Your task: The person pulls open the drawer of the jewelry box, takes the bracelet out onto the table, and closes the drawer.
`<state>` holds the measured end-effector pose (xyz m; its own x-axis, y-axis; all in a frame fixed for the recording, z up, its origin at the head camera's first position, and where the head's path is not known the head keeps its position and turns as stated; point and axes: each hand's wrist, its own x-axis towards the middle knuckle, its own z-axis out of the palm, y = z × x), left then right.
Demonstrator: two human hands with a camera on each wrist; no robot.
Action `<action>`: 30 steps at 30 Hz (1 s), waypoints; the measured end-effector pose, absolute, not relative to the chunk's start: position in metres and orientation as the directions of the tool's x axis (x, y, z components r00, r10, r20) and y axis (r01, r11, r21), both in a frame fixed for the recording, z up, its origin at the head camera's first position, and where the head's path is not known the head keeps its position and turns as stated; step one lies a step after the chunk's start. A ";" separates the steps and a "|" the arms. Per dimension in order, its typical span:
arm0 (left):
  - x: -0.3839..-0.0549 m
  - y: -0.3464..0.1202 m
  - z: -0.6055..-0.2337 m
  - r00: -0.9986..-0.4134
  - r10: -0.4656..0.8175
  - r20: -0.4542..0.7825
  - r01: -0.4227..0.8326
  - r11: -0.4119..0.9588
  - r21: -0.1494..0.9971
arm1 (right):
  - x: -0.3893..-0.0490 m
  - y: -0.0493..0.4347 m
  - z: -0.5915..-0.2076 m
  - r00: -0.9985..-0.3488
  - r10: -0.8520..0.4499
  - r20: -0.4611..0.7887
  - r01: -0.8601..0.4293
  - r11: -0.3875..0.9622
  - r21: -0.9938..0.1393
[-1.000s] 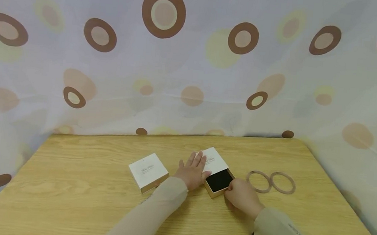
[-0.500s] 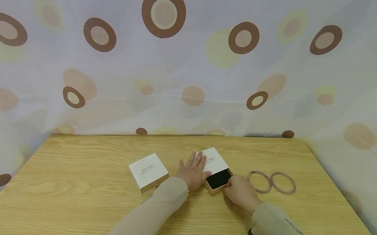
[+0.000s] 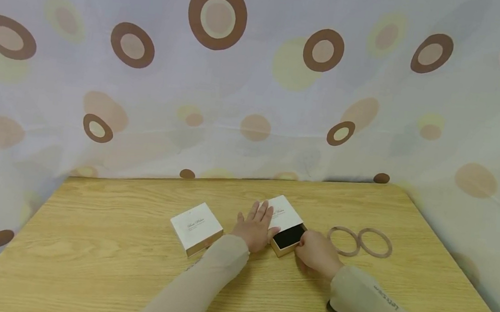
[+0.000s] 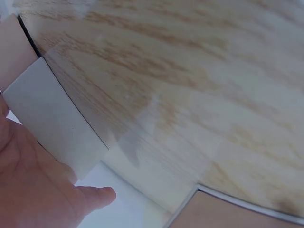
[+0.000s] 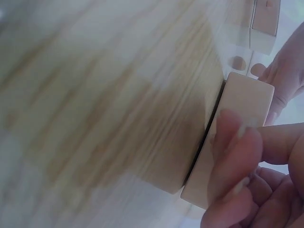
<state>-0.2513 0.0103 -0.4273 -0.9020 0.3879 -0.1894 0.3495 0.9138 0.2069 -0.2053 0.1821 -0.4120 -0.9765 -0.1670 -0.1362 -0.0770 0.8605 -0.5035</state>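
Note:
My left hand (image 3: 253, 230) lies flat on the white lid sleeve (image 3: 288, 216) of a small drawer box, fingers spread and thumb along its near edge. The box's drawer (image 3: 285, 250), tan outside with a black lining (image 3: 289, 236), sticks partway out toward me. At its right front corner my right hand (image 3: 318, 253) holds the drawer with curled fingers. In the right wrist view, fingertips press the drawer's plain tan face (image 5: 244, 97) and the thumb is at its edge. The left wrist view shows the left palm (image 4: 33, 190) beside the box's pale side wall (image 4: 59, 114).
A second white-topped box (image 3: 195, 225), closed, with printed script, sits left of the left hand. Two thin pinkish-brown rings (image 3: 348, 254) lie side by side to the right of the right hand. A spotted cloth (image 3: 256, 91) hangs behind the wooden table (image 3: 101, 242).
The drawer has slid a little further into its sleeve, and my right hand has moved slightly left and away from me with it. My left hand has stayed put on the sleeve.

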 end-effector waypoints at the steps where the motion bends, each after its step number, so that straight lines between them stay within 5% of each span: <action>1: -0.252 0.010 -0.428 -0.902 0.388 -0.189 0.350 0.913 0.208 | -0.206 0.182 -0.412 -0.976 -0.167 -0.138 -0.076 0.858 -0.507; 30: -0.249 0.010 -0.423 -0.901 0.383 -0.205 0.345 0.917 0.198 | -0.218 0.177 -0.410 -0.972 -0.159 -0.175 -0.044 0.848 -0.528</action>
<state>-0.2489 0.0103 -0.4232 -0.9007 0.3833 -0.2048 0.3454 0.9174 0.1979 -0.2185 0.1768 -0.4103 -0.9716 -0.1590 -0.1753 -0.0436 0.8484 -0.5276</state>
